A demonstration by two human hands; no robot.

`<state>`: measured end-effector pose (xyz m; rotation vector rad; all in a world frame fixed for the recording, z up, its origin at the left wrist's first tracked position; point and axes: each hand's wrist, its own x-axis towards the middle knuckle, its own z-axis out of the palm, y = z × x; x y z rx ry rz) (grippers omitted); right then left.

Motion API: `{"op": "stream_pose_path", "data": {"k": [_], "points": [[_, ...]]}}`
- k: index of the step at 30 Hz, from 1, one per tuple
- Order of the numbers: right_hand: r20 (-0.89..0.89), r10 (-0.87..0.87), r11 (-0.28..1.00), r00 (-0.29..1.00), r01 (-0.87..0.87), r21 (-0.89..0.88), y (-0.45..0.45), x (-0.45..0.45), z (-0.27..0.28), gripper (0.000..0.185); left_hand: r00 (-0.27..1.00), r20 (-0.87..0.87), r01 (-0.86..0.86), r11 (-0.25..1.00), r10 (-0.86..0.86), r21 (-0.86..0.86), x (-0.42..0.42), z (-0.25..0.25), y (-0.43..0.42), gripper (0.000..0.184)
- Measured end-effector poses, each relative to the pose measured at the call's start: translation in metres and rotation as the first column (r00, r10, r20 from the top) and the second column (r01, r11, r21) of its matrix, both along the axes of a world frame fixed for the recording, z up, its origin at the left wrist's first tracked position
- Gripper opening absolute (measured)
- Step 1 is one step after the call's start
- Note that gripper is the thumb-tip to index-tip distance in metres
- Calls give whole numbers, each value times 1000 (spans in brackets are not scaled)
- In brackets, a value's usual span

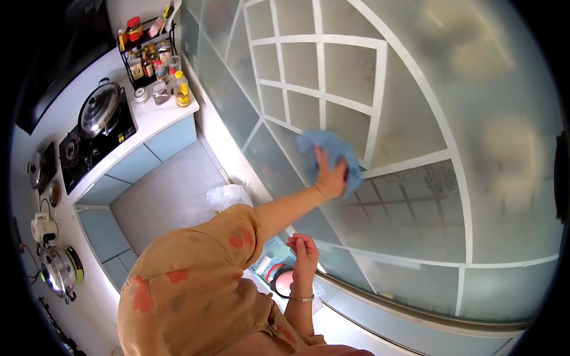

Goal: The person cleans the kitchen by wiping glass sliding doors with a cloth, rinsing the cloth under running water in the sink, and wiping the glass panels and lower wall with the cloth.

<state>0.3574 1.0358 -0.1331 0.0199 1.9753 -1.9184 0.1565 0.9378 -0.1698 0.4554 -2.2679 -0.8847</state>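
My left hand reaches out at the end of a stretched arm, its fingers pressing a crumpled blue cloth against a frosted glass panel. White strips form a lattice pattern on the glass, and the cloth lies over the lattice's lower part. Below the cloth, a darker patch of glass shows streaks. My right hand, with a bracelet at the wrist, is raised near my chest. Its fingers are loosely curled, and nothing shows in them.
A counter on the left bears a gas stove with a lidded wok. Bottles and jars crowd a black rack in the corner. A clear plastic bag lies by the floor's edge. Below my right hand sits a round pink item.
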Motion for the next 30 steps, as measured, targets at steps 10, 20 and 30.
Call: {"op": "stream_pose_path", "data": {"k": [10, 20, 30], "points": [[-35, 76, 997, 996, -75, 26, 0, -9, -5, 15, 569, -819, -361, 874, -71, -326, -40, 217, -201, 51], [72, 14, 997, 997, -20, 81, 45, 31, -32, 16, 726, -346, -212, 673, 594, 709, -75, 45, -302, 59], [-95, 12, 989, 995, 2, 150, 40, 45, -18, 15, 642, 320, -638, 717, 697, -281, -33, -44, -60, 33]]}}
